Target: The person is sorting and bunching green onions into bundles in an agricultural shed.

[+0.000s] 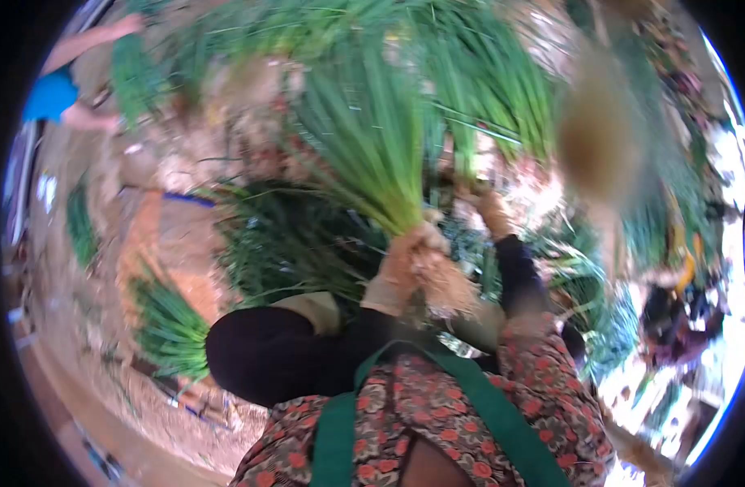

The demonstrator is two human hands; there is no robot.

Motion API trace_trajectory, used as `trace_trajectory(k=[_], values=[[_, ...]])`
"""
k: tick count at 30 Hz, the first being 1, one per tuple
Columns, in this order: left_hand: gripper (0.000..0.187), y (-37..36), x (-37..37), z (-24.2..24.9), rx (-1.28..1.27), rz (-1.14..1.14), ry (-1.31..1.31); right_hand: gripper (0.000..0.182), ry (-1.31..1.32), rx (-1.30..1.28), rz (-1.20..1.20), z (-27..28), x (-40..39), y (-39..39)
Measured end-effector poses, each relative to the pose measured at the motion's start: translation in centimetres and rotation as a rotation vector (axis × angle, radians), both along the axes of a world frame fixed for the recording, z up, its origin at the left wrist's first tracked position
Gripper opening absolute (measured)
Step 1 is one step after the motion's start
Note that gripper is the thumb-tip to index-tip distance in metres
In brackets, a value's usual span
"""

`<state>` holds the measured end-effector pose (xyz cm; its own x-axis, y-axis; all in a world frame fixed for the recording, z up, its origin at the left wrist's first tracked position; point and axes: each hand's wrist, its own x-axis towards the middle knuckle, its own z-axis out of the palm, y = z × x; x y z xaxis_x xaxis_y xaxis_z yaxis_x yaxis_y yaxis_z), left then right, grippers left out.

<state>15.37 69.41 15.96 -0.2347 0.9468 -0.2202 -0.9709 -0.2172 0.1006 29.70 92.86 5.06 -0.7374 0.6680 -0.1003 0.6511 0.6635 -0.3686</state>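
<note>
My left hand [401,264], in a pale glove, is closed around a large bunch of green onions [372,138] near its root end. The leaves fan upward and away from me, and the pale roots hang beside the hand over my lap. To the right, my right hand [493,213], also gloved, reaches forward to the root ends of other green onions [502,89]. Its fingers are blurred, so whether they grip anything cannot be made out.
Dark loose leaves [299,239] lie before my knees. A separate bunch [170,325] rests at the left by my knee. At the upper left, a co-worker's hand [129,26] touches another bunch [137,81]. A blurred brownish shape [600,130] covers part of the right side.
</note>
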Motion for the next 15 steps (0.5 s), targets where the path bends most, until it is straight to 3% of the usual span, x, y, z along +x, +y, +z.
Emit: trace_trajectory(k=[2, 3, 5, 6, 7, 11, 12, 13, 15], values=[[0.031, 0.3, -0.5, 0.3, -0.107, 0.009, 0.032, 0.027, -0.056, 0.228, -0.015, 3.4, -1.0, -2.1], [0.030, 0.3, -0.9, 0.5, -0.178, 0.025, 0.060, 0.033, 0.090, 0.039, -0.289, 4.9, -1.7, -3.3], [0.031, 0.3, -1.1, 0.8, -0.361, -0.002, 0.088, 0.040, 0.017, -0.071, -0.310, 8.3, -1.8, -5.8], [0.035, 0.4, -0.9, 0.5, -0.366, -0.011, 0.056, 0.036, -0.029, -0.260, -0.354, 11.8, -2.7, -7.7], [0.034, 0.4, -0.8, -0.2, -0.370, -0.059, 0.094, 0.030, 0.110, -0.616, -0.381, 12.8, -2.7, -9.1], [0.037, 0.1, -0.3, -1.1, -0.434, -0.191, 0.242, 0.027, 0.257, -0.328, 0.213, 11.3, -2.2, -12.8], [0.037, 0.1, -0.3, -0.9, -0.456, -0.190, 0.269, 0.035, 0.236, -0.455, 0.156, 11.0, -1.8, -12.0], [0.038, 0.1, -0.3, -0.8, -0.478, -0.186, 0.298, 0.037, 0.014, -0.598, -0.009, 12.8, -3.0, -10.9], [0.034, 0.1, -0.2, -2.0, -0.441, -0.175, 0.248, 0.045, 0.373, -0.839, -0.158, 6.2, -1.7, -8.6]])
